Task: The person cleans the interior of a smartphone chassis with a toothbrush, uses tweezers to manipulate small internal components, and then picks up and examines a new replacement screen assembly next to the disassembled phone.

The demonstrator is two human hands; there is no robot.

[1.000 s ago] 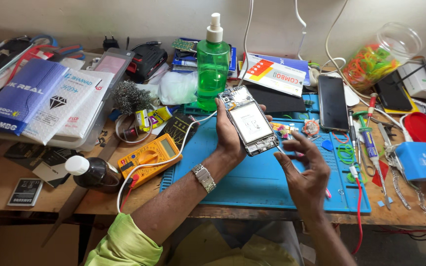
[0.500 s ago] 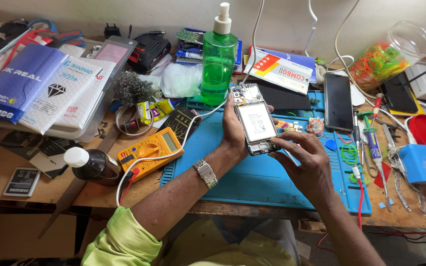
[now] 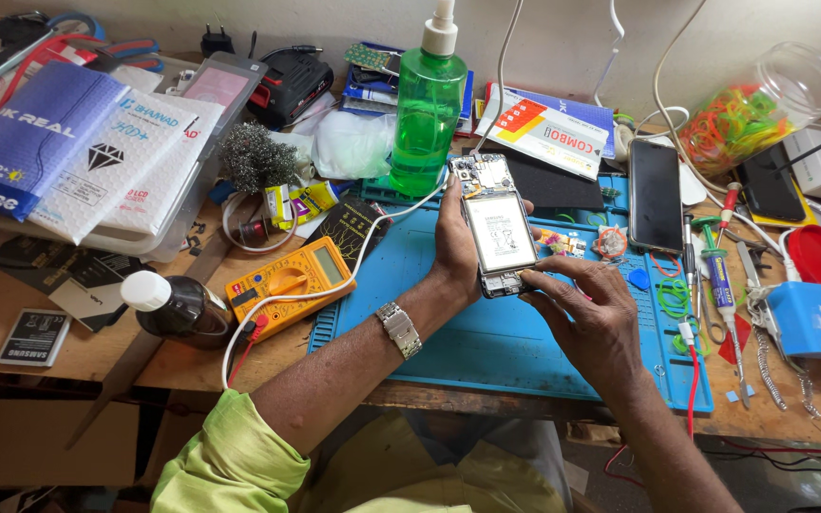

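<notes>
Fingers: those of the left hand (image 3: 455,249) curl around the long edges of the opened smartphone with its back cover off (image 3: 492,225), closed on it from behind; fingers of the right hand (image 3: 589,313) are drawn together at the phone's lower end, tips touching the frame there. Whether they pinch a small part or tool is too small to tell.
Phone's place: held tilted above the blue silicone work mat (image 3: 486,337), between both sets of fingers, its white battery and exposed circuit board facing up.
Handling: judged light and stiff, but fragile where the board and connectors lie bare; the side rails look like the safest hold, as the left fingers have it, keeping off the battery face and the upper board.
Beyond the left fingers: a green plastic spray bottle with a white nozzle (image 3: 427,106) stands just past the phone's top; a white cable runs beside it.
Left of the left wrist: a yellow digital multimeter (image 3: 289,283) and a dark brown bottle with a white cap (image 3: 175,306) lie on the surface.
Right of the right fingers: a black smartphone lying flat (image 3: 655,195), tweezers and screwdrivers, and a small blue box-shaped device (image 3: 817,319).
Wrist: a metal watch (image 3: 399,330) sits on the left arm.
</notes>
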